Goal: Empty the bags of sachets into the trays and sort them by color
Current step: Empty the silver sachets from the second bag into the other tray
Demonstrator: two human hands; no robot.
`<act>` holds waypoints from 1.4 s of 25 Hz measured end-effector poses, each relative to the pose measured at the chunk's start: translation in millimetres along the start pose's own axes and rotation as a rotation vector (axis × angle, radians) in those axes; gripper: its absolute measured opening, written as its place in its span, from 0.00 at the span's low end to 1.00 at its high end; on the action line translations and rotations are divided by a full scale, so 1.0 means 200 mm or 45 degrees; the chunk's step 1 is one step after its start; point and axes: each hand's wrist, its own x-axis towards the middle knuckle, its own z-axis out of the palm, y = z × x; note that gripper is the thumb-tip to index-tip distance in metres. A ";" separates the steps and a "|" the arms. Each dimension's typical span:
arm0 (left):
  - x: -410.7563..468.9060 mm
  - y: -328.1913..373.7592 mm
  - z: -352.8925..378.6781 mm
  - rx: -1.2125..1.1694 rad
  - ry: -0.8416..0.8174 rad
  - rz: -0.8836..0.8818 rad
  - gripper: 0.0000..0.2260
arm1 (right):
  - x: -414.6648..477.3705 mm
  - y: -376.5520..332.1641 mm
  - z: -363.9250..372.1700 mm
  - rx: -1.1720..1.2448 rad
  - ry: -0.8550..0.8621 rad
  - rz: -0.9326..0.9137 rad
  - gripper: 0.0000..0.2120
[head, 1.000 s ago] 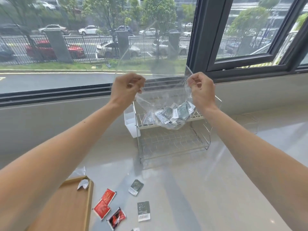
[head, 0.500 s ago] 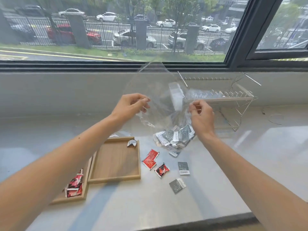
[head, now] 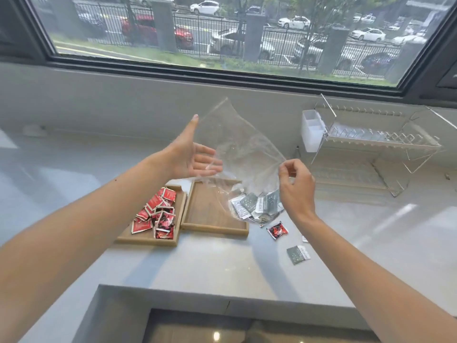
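A clear plastic bag [head: 243,149] hangs above the counter with several grey sachets [head: 258,206] bunched at its bottom, just right of the bare wooden tray [head: 212,220]. My right hand [head: 295,188] pinches the bag's right edge. My left hand [head: 191,153] is spread open at the bag's left side, fingers apart, touching the film but not gripping it. The left wooden tray [head: 148,237] holds a pile of red sachets [head: 157,212]. One red sachet [head: 277,230] and one grey sachet [head: 298,254] lie loose on the counter to the right.
A wire dish rack [head: 378,149] with a white plastic cup holder [head: 312,131] stands at the back right against the window wall. The counter's front edge drops to a recessed opening [head: 222,325] below.
The bag has come down and to the right of the trays. My left hand has let go of the bag's edge and opened. The view has tilted down, showing the counter's front edge.
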 end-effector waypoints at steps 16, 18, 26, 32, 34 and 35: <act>0.19 0.19 -0.05 0.137 0.212 -0.340 0.31 | -0.03 0.17 0.14 -0.041 -0.186 -0.387 0.04; 0.25 0.21 -0.01 0.232 0.278 -0.371 0.19 | -0.01 0.21 0.14 -0.017 -0.170 -0.382 0.04; 0.38 0.25 0.11 0.058 0.208 -0.176 0.12 | 0.00 0.33 0.11 -0.048 -0.185 -0.507 0.03; 0.40 0.25 0.21 -0.004 0.067 0.058 0.13 | -0.13 0.31 0.17 0.124 -0.433 -0.431 0.05; 0.38 0.25 0.21 0.002 0.064 0.103 0.14 | -0.16 0.28 0.22 0.163 -0.533 -0.397 0.03; 0.36 0.25 0.21 0.036 0.064 0.120 0.14 | -0.18 0.27 0.26 0.173 -0.583 -0.380 0.02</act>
